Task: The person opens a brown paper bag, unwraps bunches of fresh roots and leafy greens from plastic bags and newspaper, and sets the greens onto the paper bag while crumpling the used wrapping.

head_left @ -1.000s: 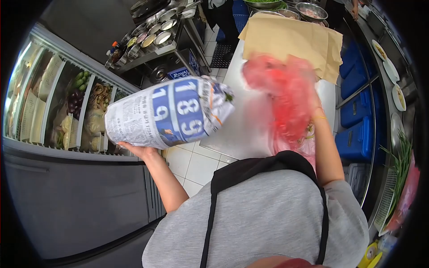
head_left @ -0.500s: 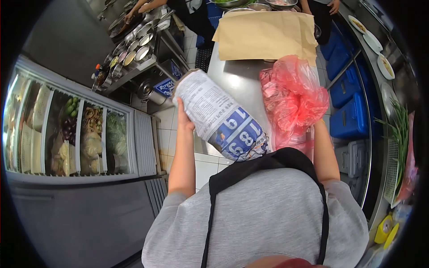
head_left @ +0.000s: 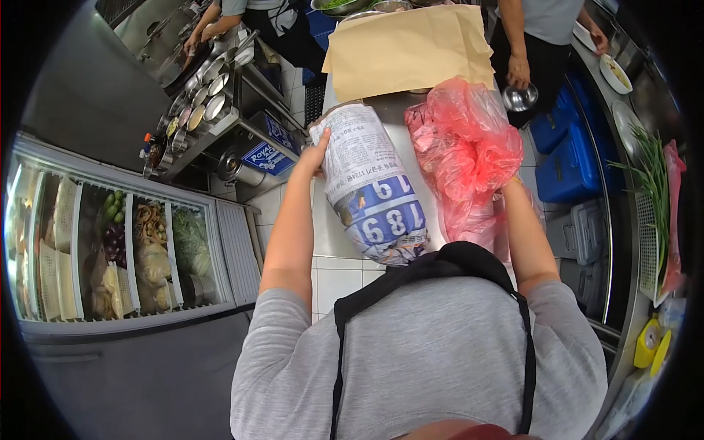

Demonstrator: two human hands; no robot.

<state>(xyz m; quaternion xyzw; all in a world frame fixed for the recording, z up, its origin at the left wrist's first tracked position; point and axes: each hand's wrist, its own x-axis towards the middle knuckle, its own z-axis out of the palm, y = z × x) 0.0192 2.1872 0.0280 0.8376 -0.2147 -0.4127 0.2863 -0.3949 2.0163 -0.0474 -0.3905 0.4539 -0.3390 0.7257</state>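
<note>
Bringing the newspaper-wrapped bundle (head_left: 378, 183) farther in over the metal table (head_left: 324, 227), and straightening it from the slant of a moment ago. Lies roughly lengthwise there now, just beside the red plastic bag (head_left: 477, 147), with the crumpled end towards the black apron (head_left: 469, 260) and the smoother end pointing away; so has both loads side by side. Cannot tell whether fully resting on the metal or partly held up.

Grasps the bundle with the left hand (head_left: 315, 154), partly open around the far left edge, thumb on the paper and other fingers mostly out of sight. Reaches against the far right side of the bag with the right hand (head_left: 509, 185), largely covered by the crinkled plastic; cannot tell how open or closed, nor how firmly holding.

Beyond both, brown paper (head_left: 411, 55) spread across the table. Farther off, to the right, a co-worker's hand (head_left: 518, 72) at a metal bowl (head_left: 519, 97); at the very far end, a bowl of greens (head_left: 339, 6)
</note>
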